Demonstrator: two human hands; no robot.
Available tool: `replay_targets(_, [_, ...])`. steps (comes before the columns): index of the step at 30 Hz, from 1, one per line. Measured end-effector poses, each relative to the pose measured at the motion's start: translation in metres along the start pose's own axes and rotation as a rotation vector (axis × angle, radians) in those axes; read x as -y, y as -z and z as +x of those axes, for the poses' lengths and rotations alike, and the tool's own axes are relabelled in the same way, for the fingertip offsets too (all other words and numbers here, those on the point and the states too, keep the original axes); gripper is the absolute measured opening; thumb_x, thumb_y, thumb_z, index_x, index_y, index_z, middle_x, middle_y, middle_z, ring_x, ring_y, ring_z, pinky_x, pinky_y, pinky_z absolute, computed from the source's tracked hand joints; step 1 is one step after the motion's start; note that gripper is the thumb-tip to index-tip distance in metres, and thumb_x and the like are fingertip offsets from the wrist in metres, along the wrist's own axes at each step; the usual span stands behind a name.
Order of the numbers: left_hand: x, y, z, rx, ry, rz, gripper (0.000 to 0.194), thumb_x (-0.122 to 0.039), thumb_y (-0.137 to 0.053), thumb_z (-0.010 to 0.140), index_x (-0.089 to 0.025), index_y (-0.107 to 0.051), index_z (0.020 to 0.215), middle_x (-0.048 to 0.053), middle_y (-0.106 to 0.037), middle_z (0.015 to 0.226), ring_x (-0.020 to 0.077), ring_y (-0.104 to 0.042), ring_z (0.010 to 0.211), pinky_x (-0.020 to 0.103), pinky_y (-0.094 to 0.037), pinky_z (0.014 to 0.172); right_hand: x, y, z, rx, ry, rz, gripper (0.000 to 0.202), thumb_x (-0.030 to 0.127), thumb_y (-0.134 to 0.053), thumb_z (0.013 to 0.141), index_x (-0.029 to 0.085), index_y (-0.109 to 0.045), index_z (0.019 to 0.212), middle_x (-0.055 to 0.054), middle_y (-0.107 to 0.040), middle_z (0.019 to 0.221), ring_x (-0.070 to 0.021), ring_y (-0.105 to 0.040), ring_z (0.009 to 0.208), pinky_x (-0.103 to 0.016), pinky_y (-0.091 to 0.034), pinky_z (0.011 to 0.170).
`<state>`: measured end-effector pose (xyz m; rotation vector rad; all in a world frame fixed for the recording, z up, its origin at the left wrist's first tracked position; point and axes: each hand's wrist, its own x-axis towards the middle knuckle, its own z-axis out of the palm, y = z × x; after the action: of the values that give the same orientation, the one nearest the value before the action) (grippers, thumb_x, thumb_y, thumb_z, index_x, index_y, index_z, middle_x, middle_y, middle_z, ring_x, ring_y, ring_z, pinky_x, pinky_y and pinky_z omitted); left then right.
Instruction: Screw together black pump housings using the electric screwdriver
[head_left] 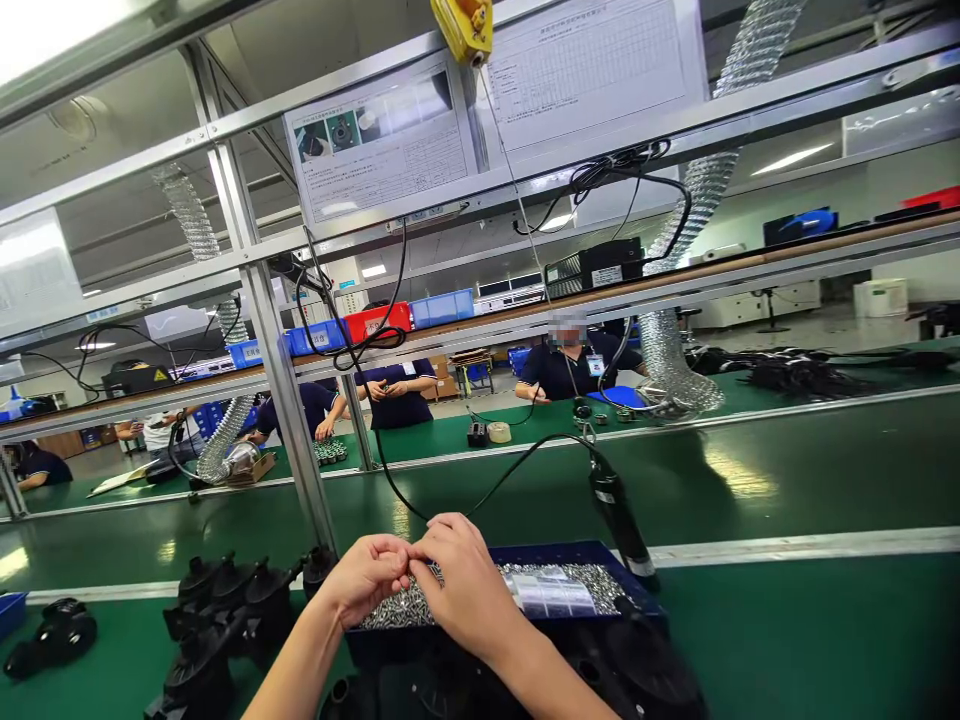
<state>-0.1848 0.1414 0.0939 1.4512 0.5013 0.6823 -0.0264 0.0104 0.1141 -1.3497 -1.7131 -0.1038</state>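
Observation:
My left hand (373, 577) and my right hand (463, 588) meet fingertip to fingertip above a dark blue bin (517, 632). Both are closed in a pinch; anything between the fingers is too small or hidden to make out. Small silver screws (401, 606) fill the bin, and a clear plastic bag (551, 594) lies on top of them. To the right of the bin hangs a black electric screwdriver (621, 515) with a cable. Black plastic housings (206, 650) stand left of my hands, and more dark parts (645, 660) sit in front of the bin.
A metal post (289, 400) rises beyond my left hand. The screwdriver hangs on a wire from a yellow balancer (465, 30). A green conveyor belt (480, 480) runs across behind the bin. Several co-workers, one a person in a dark shirt (544, 370), work at the far bench.

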Motion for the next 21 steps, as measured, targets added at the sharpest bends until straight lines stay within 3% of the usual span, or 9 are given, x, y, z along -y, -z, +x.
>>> replay_targets(5, [-0.010,-0.006,-0.008,-0.049,-0.011,0.040,0.061,-0.052,-0.108,0.051,-0.010,-0.078,0.082,0.003,-0.070,0.066,0.0107,-0.063,0.059,0.021,-0.045,0.059,-0.004,-0.004,-0.001,0.003,-0.010,0.010,0.018,0.012,-0.072,0.096,0.021,-0.083,0.086,-0.005,-0.075,0.087,-0.0285,-0.064,0.107,-0.045,-0.048,0.105])
replay_targets(10, [-0.010,-0.014,-0.033,-0.162,-0.042,0.052,0.060,-0.054,-0.106,0.056,-0.009,-0.079,0.086,0.006,-0.073,0.069,0.0119,-0.064,0.063,0.022,-0.047,0.063,0.006,-0.010,-0.006,0.003,-0.007,0.036,0.017,0.009,-0.069,0.095,0.019,-0.078,0.084,-0.007,-0.076,0.091,-0.0293,-0.064,0.109,-0.047,-0.048,0.107])
replay_targets(17, [0.001,-0.003,-0.100,-0.437,-0.073,0.079,0.063,-0.064,-0.101,0.060,-0.013,-0.083,0.093,0.007,-0.077,0.083,0.0122,-0.065,0.070,0.025,-0.053,0.072,0.040,-0.030,-0.016,0.088,0.036,0.078,0.020,0.012,-0.054,0.103,0.019,-0.071,0.095,-0.009,-0.074,0.102,-0.0313,-0.060,0.119,-0.057,-0.039,0.119])
replay_targets(21, [0.001,0.013,-0.145,-0.540,-0.038,0.188,0.059,-0.061,-0.102,0.058,-0.013,-0.085,0.089,0.011,-0.080,0.084,0.0167,-0.068,0.070,0.029,-0.055,0.071,0.035,-0.031,-0.024,0.285,0.160,0.065,0.014,0.010,-0.064,0.090,0.018,-0.075,0.087,-0.013,-0.073,0.107,-0.0387,-0.054,0.131,-0.065,-0.032,0.124])
